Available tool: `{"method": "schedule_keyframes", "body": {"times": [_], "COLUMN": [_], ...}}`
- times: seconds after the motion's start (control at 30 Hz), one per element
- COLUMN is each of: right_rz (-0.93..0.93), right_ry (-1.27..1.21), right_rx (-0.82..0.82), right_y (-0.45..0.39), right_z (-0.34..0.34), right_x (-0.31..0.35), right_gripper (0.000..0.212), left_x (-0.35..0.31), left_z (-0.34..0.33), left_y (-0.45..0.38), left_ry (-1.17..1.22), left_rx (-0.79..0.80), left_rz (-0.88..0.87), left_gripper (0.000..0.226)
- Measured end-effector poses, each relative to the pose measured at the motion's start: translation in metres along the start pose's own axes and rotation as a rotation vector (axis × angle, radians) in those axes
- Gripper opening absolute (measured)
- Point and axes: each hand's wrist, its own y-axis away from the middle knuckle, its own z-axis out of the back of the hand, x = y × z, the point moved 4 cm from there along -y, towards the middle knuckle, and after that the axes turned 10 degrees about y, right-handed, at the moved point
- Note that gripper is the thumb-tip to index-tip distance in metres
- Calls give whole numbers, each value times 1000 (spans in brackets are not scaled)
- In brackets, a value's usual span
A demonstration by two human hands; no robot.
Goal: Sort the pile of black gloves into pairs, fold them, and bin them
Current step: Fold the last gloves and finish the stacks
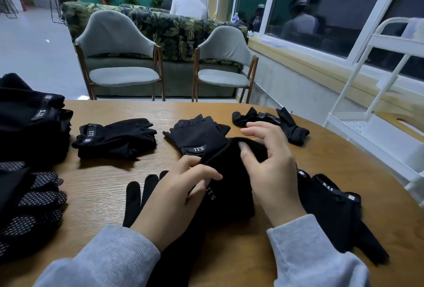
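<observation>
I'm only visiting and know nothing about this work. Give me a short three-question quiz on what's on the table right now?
1. True or false: both hands grip the same black glove.
2. Which lies nearest the left hand's far side? A) folded pair B) white rack C) grey chair
3. Fill in: the crumpled glove lies beyond the ____ hand.

Key: 1 true, the right hand pinches its upper edge; 2 A; 3 right.
</observation>
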Motion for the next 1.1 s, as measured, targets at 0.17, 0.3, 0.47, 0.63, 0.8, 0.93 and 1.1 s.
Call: {"method": "schedule_keyframes", "body": {"times": [0.17, 0.3, 0.47, 0.63, 0.8, 0.93, 1.1], "right_rz": [-38, -117, -25, -95, -127, -137, -151], "right_ry": [34, 5, 116, 153, 203, 149, 32], "right_rx": [-94, -112, -51, 336, 489, 499, 456], "right_y": [1, 1, 8, 25, 35, 35, 31], "right_z": [3, 4, 4, -1, -1, -4, -2], "right_x": [-4, -5, 4, 0, -10, -14, -14], "right_gripper": [23, 36, 33, 44, 60, 61, 47], "left_x": [1, -1, -7, 3, 4, 2, -2], "left_z": [-1, 1, -1, -9, -7, -3, -2], "left_y": [-1, 0, -1, 4, 4, 2, 6], "left_ry": [-35, -9, 108, 134, 52, 54, 59], "left_rx": [-13, -41, -10, 128, 86, 22, 18], "left_rz": [-2, 20, 115, 249, 229, 193, 82], "left_gripper": [27, 42, 64, 81, 82, 80, 70]}}
